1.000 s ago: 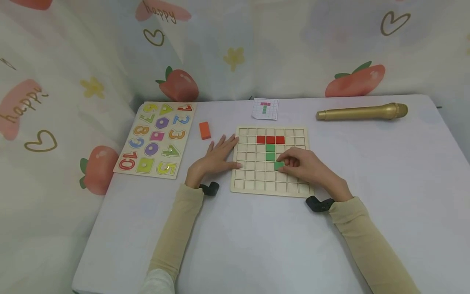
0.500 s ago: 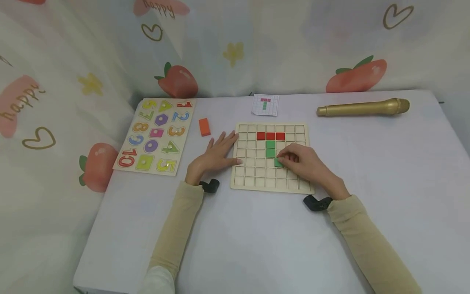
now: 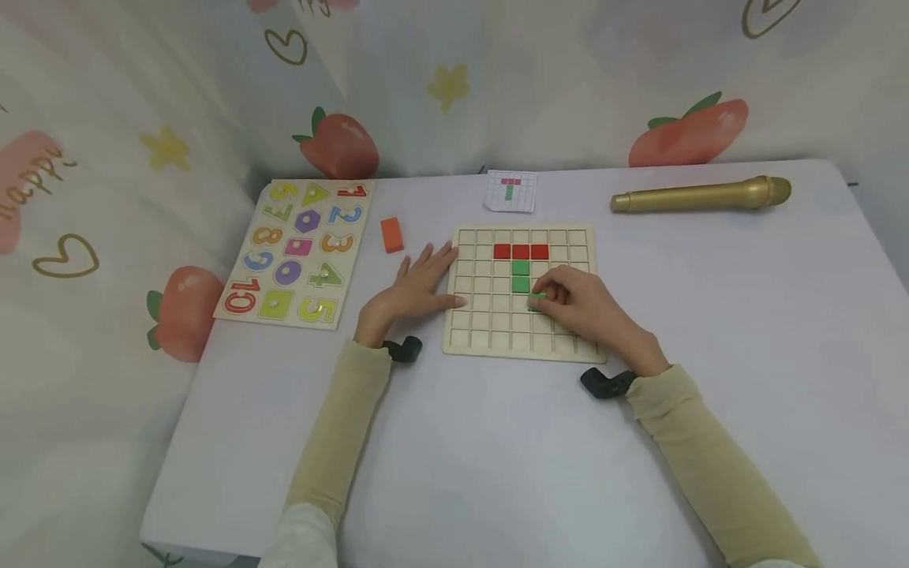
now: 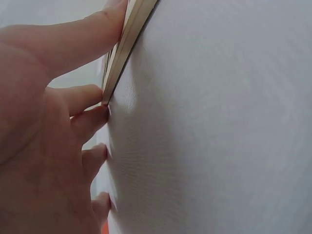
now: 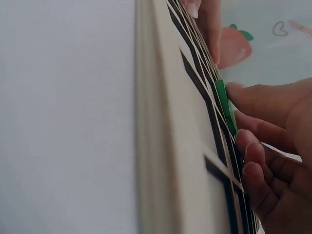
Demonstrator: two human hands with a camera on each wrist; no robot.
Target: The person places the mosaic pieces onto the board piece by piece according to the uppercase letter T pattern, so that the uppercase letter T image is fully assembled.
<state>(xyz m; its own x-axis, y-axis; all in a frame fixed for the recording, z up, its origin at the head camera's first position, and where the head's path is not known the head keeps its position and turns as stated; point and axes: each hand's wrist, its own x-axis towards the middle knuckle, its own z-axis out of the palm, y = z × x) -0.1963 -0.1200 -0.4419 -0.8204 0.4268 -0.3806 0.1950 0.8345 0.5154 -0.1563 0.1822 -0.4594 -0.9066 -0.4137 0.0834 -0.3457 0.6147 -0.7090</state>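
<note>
A wooden grid board [image 3: 479, 341] lies on the white table. Three red tiles [image 3: 521, 252] form a row on it, with two green tiles [image 3: 521, 276] in a column below the middle one. My right hand [image 3: 578, 300] pinches another green tile [image 5: 223, 100] between thumb and index finger, low over the grid, to the right of and below the column. In the head view the thumb covers much of this tile. My left hand [image 3: 408, 298] rests with spread, straight fingers at the board's left edge, its thumb on the rim.
A number-and-shape puzzle board [image 3: 291, 256] lies at the left, an orange block [image 3: 392, 235] beside it. Behind the grid board is a paper card [image 3: 521, 199] printed with a red and green T. A gold microphone [image 3: 699, 196] lies at the back right.
The head view has tilted, so everything sits higher in it. My right thumb now covers more of the pinched green tile, which stays near the same cell. My left hand keeps its place.
</note>
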